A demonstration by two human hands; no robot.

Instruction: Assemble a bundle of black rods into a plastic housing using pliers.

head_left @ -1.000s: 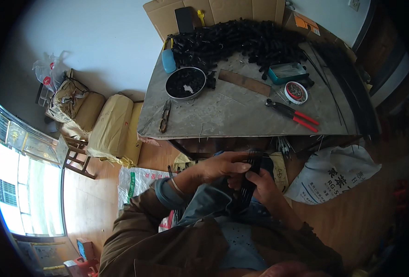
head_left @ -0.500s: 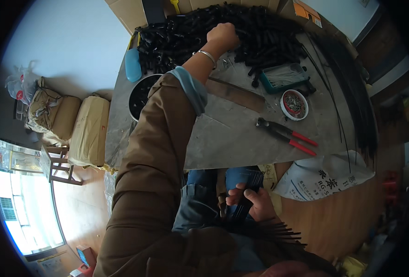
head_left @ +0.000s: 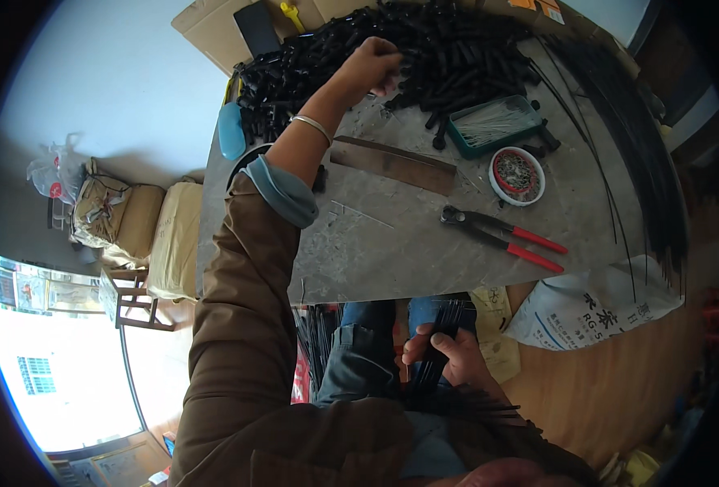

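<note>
My left hand (head_left: 371, 66) is stretched over the table at the front edge of a heap of small black tube-like parts (head_left: 457, 61). Its fingers are curled in, and whatever sits between them is too hidden to name. Low over my lap, my right hand (head_left: 449, 354) is closed round a bundle of thin black rods (head_left: 431, 365), thumb on top. The bundle's upper ends point toward the table, while more rod ends (head_left: 489, 408) fan out beside my right wrist.
On the table are red-handled pincers (head_left: 501, 237), a white bowl (head_left: 518, 175) of small metal pieces, a green tray (head_left: 496, 127) of thin pale pins and a flat brown bar (head_left: 392, 165). Long black rods (head_left: 627, 138) lie along the right edge. A white sack (head_left: 591, 308) stands below.
My left hand has drawn back a little to the left, and its fingers now show beside the heap. My right hand keeps its hold on the rods. The view has shifted slightly.
</note>
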